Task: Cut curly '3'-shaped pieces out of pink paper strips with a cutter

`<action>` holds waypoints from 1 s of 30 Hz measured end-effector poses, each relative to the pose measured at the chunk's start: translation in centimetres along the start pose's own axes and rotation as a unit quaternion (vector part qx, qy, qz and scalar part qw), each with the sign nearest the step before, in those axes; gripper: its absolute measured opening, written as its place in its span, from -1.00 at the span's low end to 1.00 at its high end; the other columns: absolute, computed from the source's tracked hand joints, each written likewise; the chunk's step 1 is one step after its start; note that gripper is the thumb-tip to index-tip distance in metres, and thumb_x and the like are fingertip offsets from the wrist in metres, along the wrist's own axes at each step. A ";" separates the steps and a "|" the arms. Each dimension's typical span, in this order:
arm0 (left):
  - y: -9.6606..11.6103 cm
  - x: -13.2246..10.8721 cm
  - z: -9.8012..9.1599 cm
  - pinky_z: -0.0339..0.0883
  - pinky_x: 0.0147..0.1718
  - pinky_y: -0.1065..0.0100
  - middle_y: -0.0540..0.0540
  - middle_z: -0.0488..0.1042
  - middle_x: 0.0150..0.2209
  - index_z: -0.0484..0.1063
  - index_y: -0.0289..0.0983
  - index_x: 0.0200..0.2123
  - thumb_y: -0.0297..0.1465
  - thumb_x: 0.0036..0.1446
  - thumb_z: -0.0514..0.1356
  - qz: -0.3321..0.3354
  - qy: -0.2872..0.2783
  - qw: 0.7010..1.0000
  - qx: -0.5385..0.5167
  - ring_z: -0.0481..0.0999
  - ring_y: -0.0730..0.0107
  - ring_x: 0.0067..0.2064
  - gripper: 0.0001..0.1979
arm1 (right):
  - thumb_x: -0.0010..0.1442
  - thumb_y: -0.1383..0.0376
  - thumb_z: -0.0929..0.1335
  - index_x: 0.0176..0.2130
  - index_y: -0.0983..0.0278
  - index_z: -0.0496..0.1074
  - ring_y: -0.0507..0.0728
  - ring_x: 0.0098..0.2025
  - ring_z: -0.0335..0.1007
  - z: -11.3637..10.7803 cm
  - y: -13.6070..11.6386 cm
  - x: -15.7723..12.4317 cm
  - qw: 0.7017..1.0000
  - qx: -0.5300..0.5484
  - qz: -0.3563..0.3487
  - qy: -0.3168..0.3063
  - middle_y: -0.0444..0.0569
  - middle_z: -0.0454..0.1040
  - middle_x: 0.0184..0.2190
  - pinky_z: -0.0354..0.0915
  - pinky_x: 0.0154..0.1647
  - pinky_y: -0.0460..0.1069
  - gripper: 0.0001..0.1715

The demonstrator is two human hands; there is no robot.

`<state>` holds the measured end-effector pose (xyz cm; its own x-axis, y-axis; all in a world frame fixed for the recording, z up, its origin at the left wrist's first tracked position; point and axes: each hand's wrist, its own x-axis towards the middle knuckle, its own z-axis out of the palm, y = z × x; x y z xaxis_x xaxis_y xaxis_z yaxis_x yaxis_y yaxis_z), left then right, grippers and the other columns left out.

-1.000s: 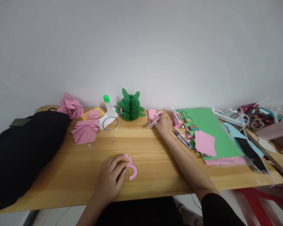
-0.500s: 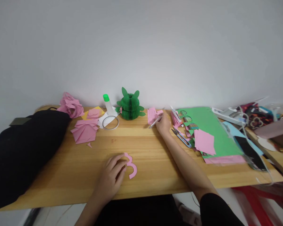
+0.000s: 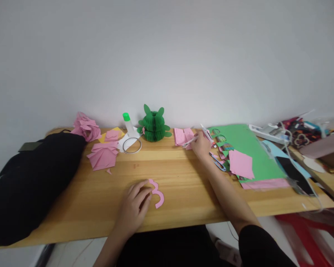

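Note:
My left hand (image 3: 136, 205) lies on the wooden table with its fingers spread. Its fingertips touch the edge of a pink paper cutout (image 3: 159, 197) shaped like a 3. Farther back, my right hand (image 3: 202, 145) is closed around a white pen (image 3: 189, 141), whose tip points left over small pink paper pieces (image 3: 179, 136). Just behind that hand lies a white glue tube (image 3: 207, 134). Small scissors (image 3: 218, 162) with blue handles are beside the right wrist, partly hidden by it.
Against the wall stand a green honeycomb paper figure (image 3: 154, 128) and a green-capped glue stick (image 3: 129, 124). Nearby are a ring (image 3: 124, 147) and folded pink paper (image 3: 102, 155). A black bag (image 3: 41, 181) covers the left side. Pink sheets (image 3: 241, 164) rest on green card (image 3: 257, 155) at right.
My right hand has moved a little to the right with the pen, now covering part of the scissors. The left hand stays at the pink cutout. The view has shifted slightly.

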<state>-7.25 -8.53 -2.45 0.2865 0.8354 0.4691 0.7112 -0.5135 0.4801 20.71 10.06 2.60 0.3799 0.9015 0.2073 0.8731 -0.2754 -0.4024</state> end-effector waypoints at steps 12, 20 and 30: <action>-1.0 0.0 0.2 0.47 -0.03 0.04 -0.13 0.55 -0.01 0.52 -0.09 -0.10 -0.37 0.33 0.09 0.018 0.022 0.999 -0.020 0.55 0.12 -0.02 -0.79 | 0.24 0.26 0.30 -0.03 0.31 0.43 0.26 -0.24 0.53 -11.0 13.2 -2.2 0.998 -0.043 -0.026 0.042 0.15 0.60 -0.26 0.29 -0.25 0.04 -0.68; -1.3 0.0 0.2 0.46 -0.02 0.02 -0.12 0.56 -0.03 0.54 -0.09 -0.14 -0.37 0.31 0.11 0.012 0.018 0.999 -0.024 0.55 0.11 -0.03 -0.80 | -0.07 0.30 0.48 -0.16 0.23 0.52 0.29 -0.15 0.56 -9.0 17.4 -6.1 0.998 0.003 -0.055 -0.029 0.11 0.64 -0.16 0.38 -0.15 0.08 -0.61; -1.6 -0.5 0.2 0.46 0.04 0.05 -0.14 0.57 -0.03 0.57 -0.13 -0.18 -0.32 0.30 0.12 -0.019 0.032 0.998 -0.058 0.56 0.13 0.01 -0.79 | 0.28 0.15 0.19 -0.16 0.29 0.47 0.35 -0.20 0.58 -9.8 15.9 -7.9 0.976 0.027 0.081 0.202 0.26 0.63 -0.24 0.38 -0.21 0.16 -0.63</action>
<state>-8.40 -8.13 -3.57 0.2172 0.8420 0.4939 0.6404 -0.5048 0.5788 34.60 -4.77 3.33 0.6108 0.6390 0.4674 0.7782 -0.3760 -0.5030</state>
